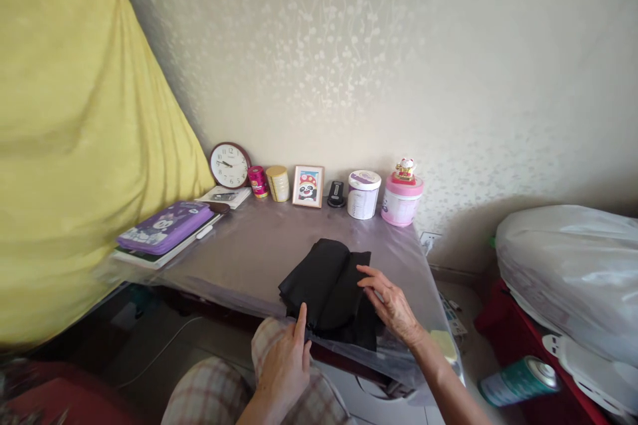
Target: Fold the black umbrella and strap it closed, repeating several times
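A folded black cloth (326, 282), seemingly a garment, lies at the front edge of the table, its lower right part spread towards the edge. At the cloth's near left corner is my left hand (286, 362), index finger stretched along the edge and thumb close by. It appears to grip the fabric there, with the other fingers curled out of sight. My right hand (391, 305) hovers at the right side of the cloth, fingers loosely apart and slightly bent, holding nothing.
Along the wall stand a clock (230, 165), tins, a picture frame (308, 186), and white (363, 196) and pink (400, 202) tubs. A purple case (167, 227) rests on books at the left. Right of the table (244, 265) are a spray can (518, 382) and a plastic-wrapped bundle (568, 272).
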The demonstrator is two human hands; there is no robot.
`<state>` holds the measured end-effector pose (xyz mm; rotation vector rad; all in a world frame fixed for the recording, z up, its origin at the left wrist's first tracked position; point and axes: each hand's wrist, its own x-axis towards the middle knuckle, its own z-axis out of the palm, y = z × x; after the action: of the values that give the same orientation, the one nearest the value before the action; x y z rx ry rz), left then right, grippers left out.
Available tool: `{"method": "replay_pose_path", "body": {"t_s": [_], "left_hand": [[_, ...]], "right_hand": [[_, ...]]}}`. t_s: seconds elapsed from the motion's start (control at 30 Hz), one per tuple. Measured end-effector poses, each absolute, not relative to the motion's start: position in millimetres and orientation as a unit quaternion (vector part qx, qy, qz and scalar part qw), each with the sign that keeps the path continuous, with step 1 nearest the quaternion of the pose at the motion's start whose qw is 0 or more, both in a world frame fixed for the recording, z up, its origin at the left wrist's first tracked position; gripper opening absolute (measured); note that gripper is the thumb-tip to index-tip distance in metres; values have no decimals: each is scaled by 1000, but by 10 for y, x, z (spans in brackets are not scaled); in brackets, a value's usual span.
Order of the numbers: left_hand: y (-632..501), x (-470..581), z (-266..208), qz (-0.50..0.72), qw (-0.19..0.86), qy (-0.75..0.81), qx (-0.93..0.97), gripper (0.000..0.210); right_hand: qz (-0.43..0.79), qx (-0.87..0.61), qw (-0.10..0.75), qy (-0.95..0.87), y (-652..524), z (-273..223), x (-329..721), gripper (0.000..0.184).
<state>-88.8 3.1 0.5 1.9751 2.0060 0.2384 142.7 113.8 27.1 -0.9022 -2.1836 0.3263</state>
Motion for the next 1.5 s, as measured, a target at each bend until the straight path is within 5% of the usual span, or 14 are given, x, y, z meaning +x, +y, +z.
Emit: {"method": "replay_pose_path", "body": {"t_s": [0.47, 1.07, 1.5], "left_hand": [[123, -1080, 60, 89, 163, 673, 716, 62], [92, -1038, 13, 94, 171, 691, 696, 74], [84, -1022, -49, 53, 139, 677, 720, 62]], "right_hand": [[94, -283, 396, -868, 1727, 386, 411, 21], [-13, -312, 141, -939, 1918, 236, -40, 17], [-10, -295, 127, -947, 1817, 359, 36, 20]]}}
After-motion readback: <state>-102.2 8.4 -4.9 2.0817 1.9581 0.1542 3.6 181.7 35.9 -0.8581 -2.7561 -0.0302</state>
